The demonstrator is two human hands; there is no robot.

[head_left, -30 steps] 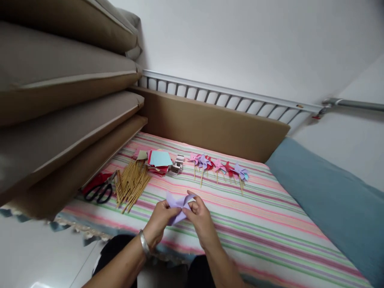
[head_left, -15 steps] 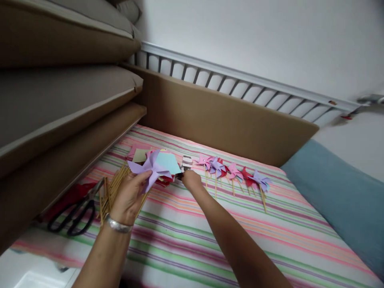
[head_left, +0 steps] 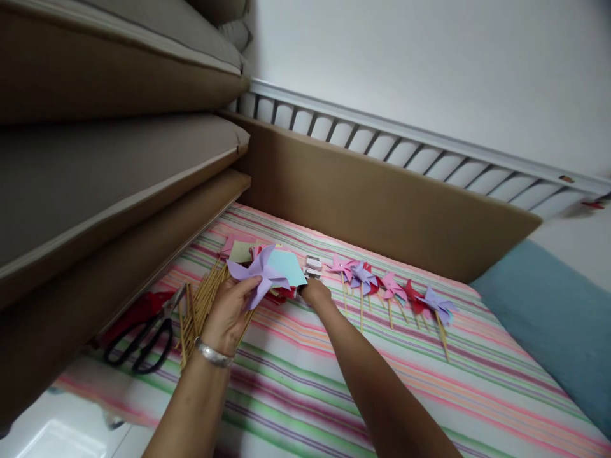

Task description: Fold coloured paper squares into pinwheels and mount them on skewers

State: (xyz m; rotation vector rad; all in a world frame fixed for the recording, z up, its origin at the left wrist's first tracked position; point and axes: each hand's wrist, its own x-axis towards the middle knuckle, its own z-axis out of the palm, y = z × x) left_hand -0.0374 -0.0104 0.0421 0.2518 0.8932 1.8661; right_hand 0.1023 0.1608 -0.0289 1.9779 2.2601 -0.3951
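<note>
In my left hand [head_left: 228, 316], which wears a silver bracelet, a purple paper pinwheel [head_left: 260, 272] is pinched between thumb and fingers; no stick shows on it. My right hand [head_left: 316, 292] reaches down beside small white-and-dark boxes [head_left: 314, 263], just right of a light blue paper sheet [head_left: 287, 264]. Its fingers point away from me and are hidden, so what they touch cannot be seen. Behind the purple pinwheel lies a pile of coloured paper [head_left: 242, 251]. Thin wooden sticks [head_left: 203, 302] lie bunched beside and under my left hand.
To the right, several finished pinwheels on sticks [head_left: 392, 289] lie in a row on the striped cloth [head_left: 382, 388]. Black-handled scissors [head_left: 147, 337] rest by a red item [head_left: 138, 317] at the left. Brown cushioned panels [head_left: 157, 210] rise at the left; another board [head_left: 372, 197] stands behind.
The view has shifted, so everything appears farther right and slightly lower. My left hand still holds the purple pinwheel, and my right hand stays by the small boxes.
</note>
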